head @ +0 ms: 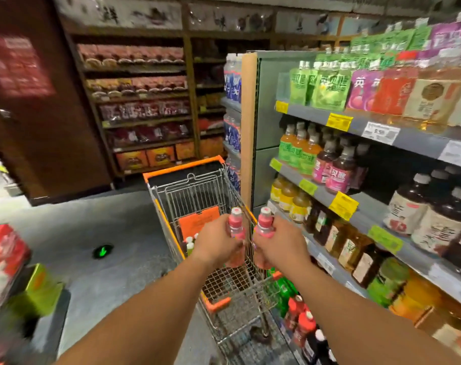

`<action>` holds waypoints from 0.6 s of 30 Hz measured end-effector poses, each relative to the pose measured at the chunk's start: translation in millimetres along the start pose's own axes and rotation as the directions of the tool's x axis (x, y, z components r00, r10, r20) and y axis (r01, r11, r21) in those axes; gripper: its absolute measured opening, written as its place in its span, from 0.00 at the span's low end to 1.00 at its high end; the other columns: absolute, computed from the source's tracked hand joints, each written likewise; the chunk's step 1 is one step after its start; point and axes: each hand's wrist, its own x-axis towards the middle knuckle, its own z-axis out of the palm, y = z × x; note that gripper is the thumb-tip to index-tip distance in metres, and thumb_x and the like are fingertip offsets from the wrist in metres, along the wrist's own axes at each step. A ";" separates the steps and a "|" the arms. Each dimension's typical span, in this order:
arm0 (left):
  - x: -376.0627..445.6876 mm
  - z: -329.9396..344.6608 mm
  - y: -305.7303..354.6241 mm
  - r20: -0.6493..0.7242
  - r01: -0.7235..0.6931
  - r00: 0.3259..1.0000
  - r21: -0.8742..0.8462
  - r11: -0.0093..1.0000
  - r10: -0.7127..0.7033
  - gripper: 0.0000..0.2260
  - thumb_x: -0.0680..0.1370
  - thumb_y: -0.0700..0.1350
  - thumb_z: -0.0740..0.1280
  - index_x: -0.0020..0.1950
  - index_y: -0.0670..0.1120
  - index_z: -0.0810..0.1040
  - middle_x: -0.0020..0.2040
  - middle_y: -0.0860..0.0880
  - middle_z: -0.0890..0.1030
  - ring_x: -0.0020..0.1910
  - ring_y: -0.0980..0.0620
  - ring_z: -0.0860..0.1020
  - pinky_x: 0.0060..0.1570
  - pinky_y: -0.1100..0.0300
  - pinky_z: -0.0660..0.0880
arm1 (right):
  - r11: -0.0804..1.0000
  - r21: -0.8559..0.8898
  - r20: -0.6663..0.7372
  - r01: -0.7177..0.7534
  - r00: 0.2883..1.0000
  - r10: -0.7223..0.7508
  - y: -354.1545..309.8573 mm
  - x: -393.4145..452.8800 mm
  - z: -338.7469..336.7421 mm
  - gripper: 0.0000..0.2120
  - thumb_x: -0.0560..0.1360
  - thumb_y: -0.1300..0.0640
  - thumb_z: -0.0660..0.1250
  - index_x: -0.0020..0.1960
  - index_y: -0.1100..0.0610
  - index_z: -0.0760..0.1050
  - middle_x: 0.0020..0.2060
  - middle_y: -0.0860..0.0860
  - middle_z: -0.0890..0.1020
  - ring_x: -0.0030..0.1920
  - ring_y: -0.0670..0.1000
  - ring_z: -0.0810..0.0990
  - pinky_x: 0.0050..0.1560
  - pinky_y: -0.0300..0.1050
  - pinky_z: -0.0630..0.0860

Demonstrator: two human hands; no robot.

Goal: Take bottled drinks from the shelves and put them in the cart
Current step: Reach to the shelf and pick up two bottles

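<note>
Each hand grips one bottle. The left hand (219, 243) has its fingers curled round a pink-capped, pink-labelled clear plastic bottle (236, 227), and the right hand (276, 246) wraps a second pink-capped plastic bottle (265, 225) the same way. Both bottles stand roughly upright, caps up, long axes near vertical, just beside each other but apart.

The relation that matters is vertical. The two bottles hang over the wire shopping cart with orange trim (171, 177), above its right-hand rim and the near half of the basket, so the basket floor lies straight below and slightly to the left of the hands. The left hand sits further over the basket; the right one is nearer the rim that faces the grey drinks shelf (326, 193). A few white-capped bottles (191, 242) already stand at the basket's left wall.

The likely next step is lowering both bottles inside; the right one probably needs a small shift leftward to clear the rim wires.
</note>
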 end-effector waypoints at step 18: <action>155.5 62.7 -169.4 -0.065 0.450 0.887 -0.101 0.887 -0.457 0.16 0.72 0.45 0.70 0.59 0.51 0.75 0.50 0.47 0.83 0.49 0.44 0.81 0.51 0.49 0.79 | 0.996 0.089 0.362 -0.031 0.932 -0.004 0.9 177.7 202.4 0.06 0.71 0.49 0.64 0.41 0.51 0.75 0.35 0.50 0.82 0.38 0.54 0.80 0.41 0.50 0.78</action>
